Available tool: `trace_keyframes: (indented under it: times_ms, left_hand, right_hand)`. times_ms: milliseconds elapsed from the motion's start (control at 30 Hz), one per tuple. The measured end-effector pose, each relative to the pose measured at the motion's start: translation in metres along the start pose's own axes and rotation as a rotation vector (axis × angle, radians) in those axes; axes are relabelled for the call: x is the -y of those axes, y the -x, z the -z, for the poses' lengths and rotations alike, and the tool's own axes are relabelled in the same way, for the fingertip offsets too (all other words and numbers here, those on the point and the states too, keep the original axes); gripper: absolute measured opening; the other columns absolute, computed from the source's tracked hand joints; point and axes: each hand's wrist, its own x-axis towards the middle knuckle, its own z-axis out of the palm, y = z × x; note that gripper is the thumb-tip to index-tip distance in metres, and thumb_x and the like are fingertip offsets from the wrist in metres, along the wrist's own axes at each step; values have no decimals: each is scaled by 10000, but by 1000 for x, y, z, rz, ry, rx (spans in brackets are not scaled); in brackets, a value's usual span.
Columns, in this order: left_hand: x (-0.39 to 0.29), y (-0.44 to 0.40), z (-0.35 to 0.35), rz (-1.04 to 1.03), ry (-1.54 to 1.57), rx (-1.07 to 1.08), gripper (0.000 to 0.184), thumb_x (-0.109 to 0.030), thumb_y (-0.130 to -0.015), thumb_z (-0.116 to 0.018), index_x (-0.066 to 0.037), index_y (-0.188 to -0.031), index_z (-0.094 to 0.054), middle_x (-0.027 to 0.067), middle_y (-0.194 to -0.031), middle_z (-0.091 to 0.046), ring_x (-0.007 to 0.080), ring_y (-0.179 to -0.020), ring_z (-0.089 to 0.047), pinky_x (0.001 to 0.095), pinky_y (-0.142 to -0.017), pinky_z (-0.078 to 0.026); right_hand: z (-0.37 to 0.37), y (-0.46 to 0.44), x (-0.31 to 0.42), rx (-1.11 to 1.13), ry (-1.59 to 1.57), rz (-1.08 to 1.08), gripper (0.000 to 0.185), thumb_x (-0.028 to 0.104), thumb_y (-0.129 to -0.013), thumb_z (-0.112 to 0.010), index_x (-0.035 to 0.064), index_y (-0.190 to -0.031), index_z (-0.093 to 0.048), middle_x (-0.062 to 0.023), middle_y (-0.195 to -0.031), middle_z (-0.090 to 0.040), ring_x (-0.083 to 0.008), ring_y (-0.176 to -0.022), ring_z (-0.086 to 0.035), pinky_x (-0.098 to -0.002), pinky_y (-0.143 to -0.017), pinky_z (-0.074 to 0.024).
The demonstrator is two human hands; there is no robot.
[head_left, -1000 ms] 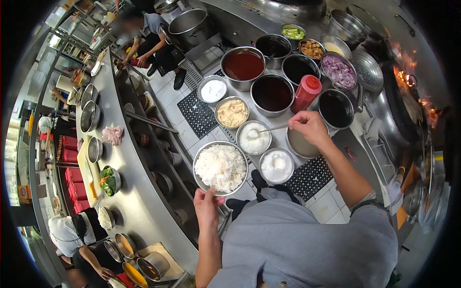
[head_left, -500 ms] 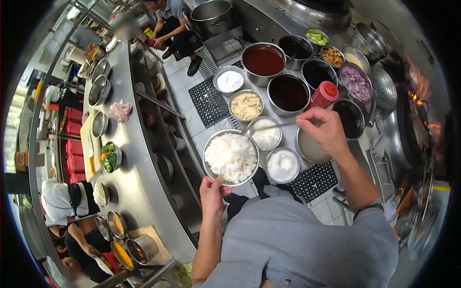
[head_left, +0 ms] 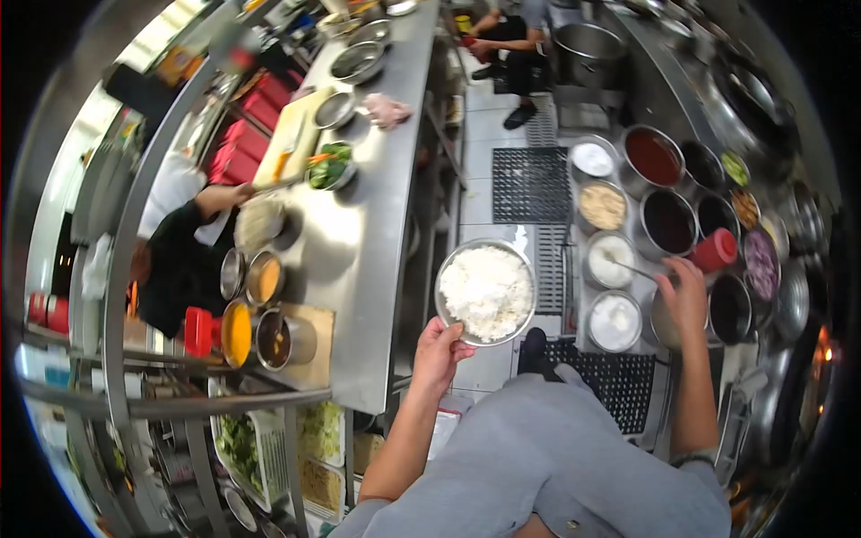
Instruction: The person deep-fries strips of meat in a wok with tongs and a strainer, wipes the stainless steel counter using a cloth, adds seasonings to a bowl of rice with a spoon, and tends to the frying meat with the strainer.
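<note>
My left hand [head_left: 441, 351] grips the near rim of a metal bowl [head_left: 485, 292] heaped with white rice, thumb over the edge. A patch of white powder lies on the rice. My right hand [head_left: 684, 294] pinches the handle of a thin spoon [head_left: 635, 268], whose end rests in a bowl of white granules [head_left: 612, 260]. Just below stands another bowl of white powder [head_left: 615, 322]. A bowl of tan powder [head_left: 602, 205] is above them. Beside my right hand is a red squeeze bottle [head_left: 715, 251].
Pots of dark and red sauce [head_left: 654, 156] and chopped onion [head_left: 761, 264] stand at the right, with flames beyond. On the left steel counter [head_left: 359, 269] are a vegetable bowl [head_left: 331, 167] and raw meat [head_left: 387, 109]. One person [head_left: 184, 242] works behind it; another [head_left: 516, 54] sits ahead.
The view has swung left. The spoon went from the granules to over the rice bowl and is back in the granules. More white powder lies on the rice.
</note>
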Motion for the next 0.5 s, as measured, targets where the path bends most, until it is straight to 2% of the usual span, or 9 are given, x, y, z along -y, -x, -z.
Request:
trace_keyframes:
  times_ms: [100,233,300,400,467,500]
  left_hand:
    - [-2,25,55,-91,-34,-227,57,-90,-949,-582,-63,-969,-537,101,-853,-685,150,-648,-678,262,-564,-590]
    - [4,48,134,-221,57,-482,90,-77,-925,-603,-71,-927,-513,84,-812,-652,161,-583,-639,268,-532,-568]
    - [0,55,159,-278,99,-589,56,-57,-923,-583,-74,-948,-535,87,-800,-667,165,-575,-648,253,-524,-566]
    - [-1,52,198,-320,102,-655,117,-56,-896,-615,-66,-928,-502,87,-827,-630,178,-594,-623,293,-546,-565]
    - [0,48,219,-393,156,-650,136,-31,-866,-611,-47,-967,-521,102,-864,-631,218,-664,-638,332,-590,-578]
    - [11,32,262,-378,134,-614,153,-21,-848,-599,-28,-990,-543,112,-916,-631,256,-759,-643,378,-670,-590]
  right_hand:
    - [22,14,9,58,-196,-181,296,131,-879,-682,16,-1150,-647,-146,-1132,-642,-232,-949,-641,-317,-835,-498]
    - [53,29,46,175,-363,-216,279,117,-914,-654,-8,-1162,-637,-91,-1044,-635,-158,-911,-607,-275,-806,-486]
    - [60,36,56,200,-370,-212,277,114,-908,-656,-11,-1155,-638,-91,-1019,-632,-160,-888,-612,-279,-794,-490]
    - [64,55,61,244,-381,-223,276,118,-896,-667,-9,-1140,-643,-87,-986,-630,-159,-851,-618,-284,-767,-496]
    - [68,69,60,267,-412,-215,275,128,-891,-664,0,-1134,-651,-104,-1002,-646,-188,-839,-640,-298,-751,-507]
    - [74,75,65,261,-429,-215,275,136,-891,-655,7,-1133,-657,-124,-1030,-661,-217,-839,-662,-311,-744,-517]
